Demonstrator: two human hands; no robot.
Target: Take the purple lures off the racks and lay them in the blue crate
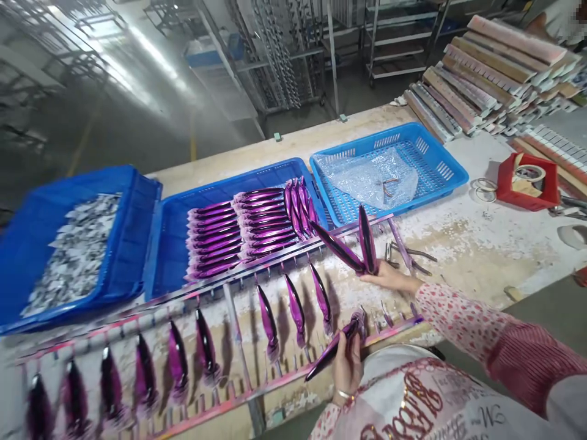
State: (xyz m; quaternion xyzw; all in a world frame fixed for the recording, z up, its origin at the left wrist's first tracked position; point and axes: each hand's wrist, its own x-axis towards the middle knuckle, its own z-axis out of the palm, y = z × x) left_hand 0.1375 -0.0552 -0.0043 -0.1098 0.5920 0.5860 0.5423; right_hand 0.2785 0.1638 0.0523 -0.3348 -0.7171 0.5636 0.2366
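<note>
My left hand (346, 363) is closed around a glossy purple lure body (331, 354) held low over the near edge of a paint-stained rack (238, 391). My right hand (389, 276) grips two purple lure bodies (355, 244), fanned upward above the rack's right end. Several more purple lure bodies (268, 321) stand clipped on the rack in a row from the left end to the middle. Just behind the rack sits a blue tray (172, 244) holding rows of finished purple lures (247, 226).
A deep blue bin (132, 244) of silvery scraps stands at the left. A blue basket (435, 153) with bubble wrap sits at the back right, pliers (408, 253) in front of it. A red box (527, 189) with tape rolls and stacked boards (486, 73) lie at the far right.
</note>
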